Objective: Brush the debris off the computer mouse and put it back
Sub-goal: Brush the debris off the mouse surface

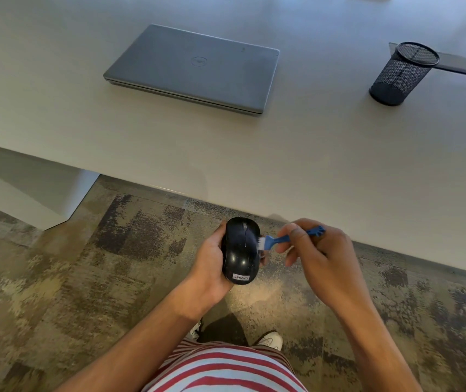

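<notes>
Left hand gripping black mouse, right hand pinching blue brush against it

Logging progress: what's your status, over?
Left hand grips mouse. Right hand pinches brush, bristles on mouse. Both off the desk. Nothing in the way.

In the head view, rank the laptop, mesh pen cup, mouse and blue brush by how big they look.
1. Laptop, clearly largest.
2. Mesh pen cup.
3. Mouse; it looks close to the cup, and sits much nearer the camera, so this order is unsure.
4. Blue brush, smallest, partly hidden by the right hand.
</notes>
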